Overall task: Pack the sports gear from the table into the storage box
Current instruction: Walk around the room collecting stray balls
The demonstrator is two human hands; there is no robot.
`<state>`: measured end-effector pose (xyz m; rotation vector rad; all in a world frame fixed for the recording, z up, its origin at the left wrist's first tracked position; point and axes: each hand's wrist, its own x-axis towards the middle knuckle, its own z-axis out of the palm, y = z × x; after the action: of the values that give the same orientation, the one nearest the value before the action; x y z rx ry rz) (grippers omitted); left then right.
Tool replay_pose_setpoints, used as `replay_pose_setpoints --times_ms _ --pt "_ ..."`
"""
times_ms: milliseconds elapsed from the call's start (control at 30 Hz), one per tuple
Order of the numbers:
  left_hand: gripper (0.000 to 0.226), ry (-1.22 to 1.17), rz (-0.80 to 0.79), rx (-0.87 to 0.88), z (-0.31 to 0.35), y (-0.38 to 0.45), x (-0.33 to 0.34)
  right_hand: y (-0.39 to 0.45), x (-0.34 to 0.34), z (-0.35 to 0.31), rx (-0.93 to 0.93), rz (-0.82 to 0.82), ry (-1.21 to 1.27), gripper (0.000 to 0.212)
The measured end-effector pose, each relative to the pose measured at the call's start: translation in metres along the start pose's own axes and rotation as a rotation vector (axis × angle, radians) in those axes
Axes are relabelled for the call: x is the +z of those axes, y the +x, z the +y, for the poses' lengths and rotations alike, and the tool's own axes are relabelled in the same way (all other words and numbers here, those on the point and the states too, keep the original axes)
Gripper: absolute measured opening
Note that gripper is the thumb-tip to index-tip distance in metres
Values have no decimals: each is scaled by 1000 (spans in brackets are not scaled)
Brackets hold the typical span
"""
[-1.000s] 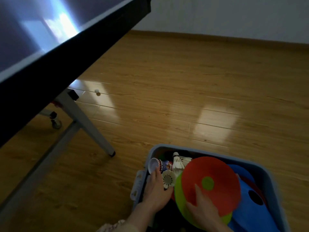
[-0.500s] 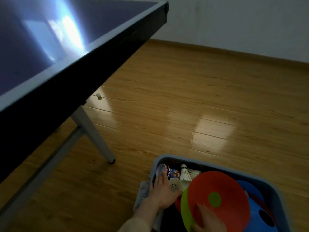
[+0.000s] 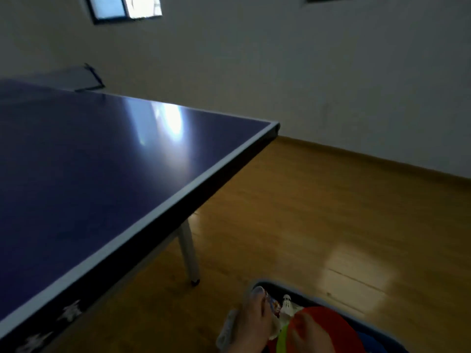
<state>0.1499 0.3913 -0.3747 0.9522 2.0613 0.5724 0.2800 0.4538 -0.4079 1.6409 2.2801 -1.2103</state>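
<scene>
The blue counter (image 3: 102, 161) is shown at left. The left hand (image 3: 252, 324) is laid flat, fingers straight, over the storage box (image 3: 257, 285) rim; the right hand (image 3: 308, 335), grip state unclear, is pressed on the red disc (image 3: 328, 322) inside.

Deep blue table top (image 3: 96, 159) with a white edge line and a pale glare patch; black side band below, marked with blurred white characters near the lower left. Grey-white table leg (image 3: 188, 253), dark at the foot. Honey-brown plank floor (image 3: 318, 215), glossy, with lighter reflections. Off-white wall (image 3: 280, 59), shadowed grey. Blue-grey storage box (image 3: 339, 303) rim. Red disc (image 3: 328, 324) over a lime-green disc (image 3: 282, 340), blue beside them. White shuttlecock (image 3: 287, 303). Tube (image 3: 271, 303) printed in red, blue and white.
</scene>
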Motion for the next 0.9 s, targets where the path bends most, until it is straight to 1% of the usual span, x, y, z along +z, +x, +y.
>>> replay_pose_setpoints --times_ms 33,67,100,133,167,233,267,333,433,500,600,700,800,900 --pt "32 21 36 27 10 -13 -10 -4 -4 -5 -5 45 -5 55" --pt "33 33 79 47 20 -27 -19 -18 -12 -12 45 96 11 51" --pt "34 33 124 66 27 -43 -30 -34 -21 -24 45 88 20 47" --pt "35 32 175 84 35 -63 -45 -49 -28 -39 -23 94 65 44" --pt "33 42 212 120 45 -69 -51 -48 -34 -41 -69 107 128 42" --pt "28 70 354 211 60 -94 -71 -67 -51 -61 -140 190 223 30" --pt "27 58 419 263 67 -108 -83 -80 -58 -72 -162 200 233 24" --pt "27 62 493 351 81 -134 -107 -100 -67 -94 -199 209 258 18" --pt "25 62 622 446 96 -170 -159 -126 -88 -141 -354 292 272 12" --pt "27 81 728 467 99 -190 -202 -140 -97 -178 -487 327 292 9" --pt "26 112 822 430 90 -204 -268 -159 -102 -239 -659 313 358 8" --pt "29 69 908 349 64 -196 -336 -160 -100 -306 -786 264 438 8" --pt "36 31 932 233 28 -169 -395 -133 -94 -376 -852 244 425 7" --pt "34 -50 980 169 -7 -131 -458 -86 -84 -448 -885 203 441 6"
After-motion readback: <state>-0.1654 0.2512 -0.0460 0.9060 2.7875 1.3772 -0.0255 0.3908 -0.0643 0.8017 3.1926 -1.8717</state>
